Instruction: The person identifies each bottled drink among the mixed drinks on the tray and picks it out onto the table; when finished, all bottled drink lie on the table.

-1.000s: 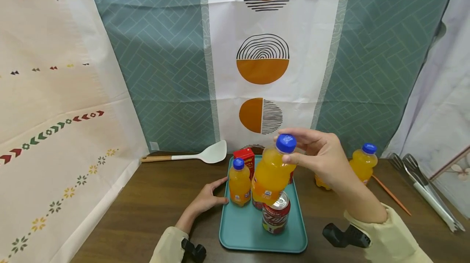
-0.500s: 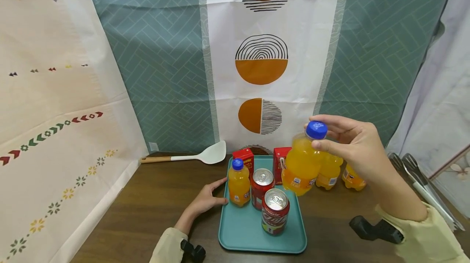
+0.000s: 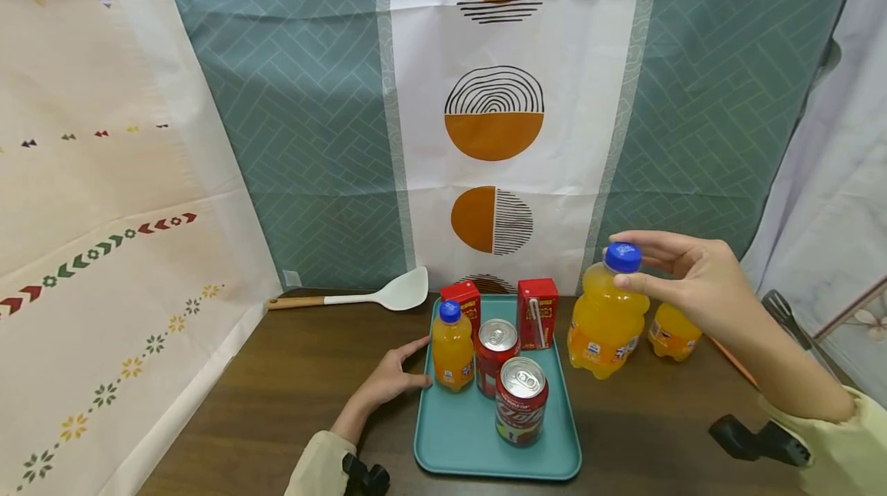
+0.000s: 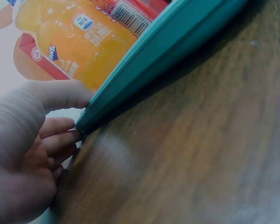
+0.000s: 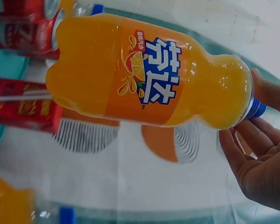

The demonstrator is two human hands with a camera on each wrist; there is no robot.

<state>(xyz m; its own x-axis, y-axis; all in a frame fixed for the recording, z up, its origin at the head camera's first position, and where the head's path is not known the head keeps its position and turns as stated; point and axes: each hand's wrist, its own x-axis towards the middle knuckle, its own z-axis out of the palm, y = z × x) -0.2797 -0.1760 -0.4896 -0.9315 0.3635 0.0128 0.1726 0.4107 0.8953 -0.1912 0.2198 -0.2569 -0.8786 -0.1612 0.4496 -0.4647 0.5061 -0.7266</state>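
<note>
My right hand pinches an orange soda bottle just below its blue cap, upright, to the right of the teal tray. In the right wrist view this bottle shows its label, with thumb and fingers around the neck. My left hand touches the tray's left edge with thumb and fingertips, beside another orange soda bottle on the tray. Two soda cans, one farther back and one nearer, stand on the tray with two red drink cartons, left and right.
Another orange soda bottle stands behind my right wrist, its top hidden. A white spatula with a wooden handle lies at the back left. Dark utensils and an orange stick lie at right. Patterned cloth hangs behind.
My right hand has carried the orange soda bottle rightward from above the tray to beyond its right edge, uncovering the cans and right carton. The left hand has stayed at the tray's edge.
</note>
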